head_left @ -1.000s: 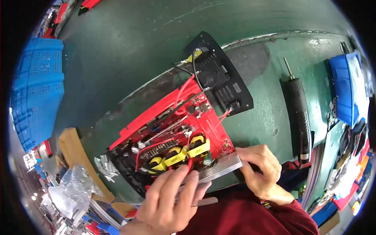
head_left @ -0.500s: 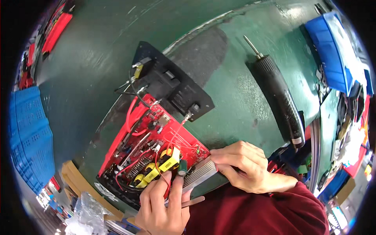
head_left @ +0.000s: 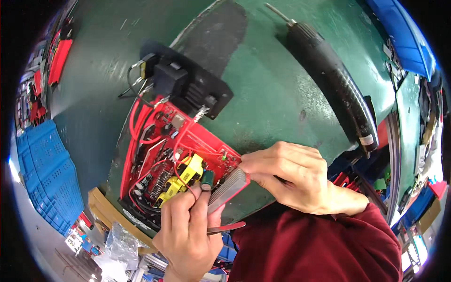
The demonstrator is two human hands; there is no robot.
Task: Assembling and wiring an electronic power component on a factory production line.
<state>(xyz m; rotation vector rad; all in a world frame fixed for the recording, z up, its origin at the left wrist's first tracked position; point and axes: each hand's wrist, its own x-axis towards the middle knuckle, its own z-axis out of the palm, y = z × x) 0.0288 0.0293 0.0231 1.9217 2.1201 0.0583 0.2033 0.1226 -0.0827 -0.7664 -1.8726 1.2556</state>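
A red open-topped electronics case [head_left: 206, 136] lies on the green bench. Inside it are a crowded circuit board, yellow-wrapped transformers [head_left: 191, 169], a green capacitor [head_left: 207, 178] and a finned silver heat sink [head_left: 228, 189]. My left hand [head_left: 190, 230] is closed at the near side, fingertips beside the capacitor and thumb under the edge. A thin metal tool [head_left: 226, 228], its kind unclear, sticks out from this hand. Thumb and fingers of my right hand [head_left: 293, 176] pinch the case's right corner next to the heat sink. Wires link the board to a black end panel [head_left: 188, 82].
A black electric screwdriver [head_left: 331, 75] lies to the right, its bit pointing away. Blue bins stand at the left [head_left: 49, 176] and far right [head_left: 406, 35]. Cardboard [head_left: 112, 211] and clear plastic bags [head_left: 120, 249] sit at the near left.
The view has shifted, so the case, panel and screwdriver appear higher, the case further left. More of the red rim shows below the heat sink. Both hands keep their hold.
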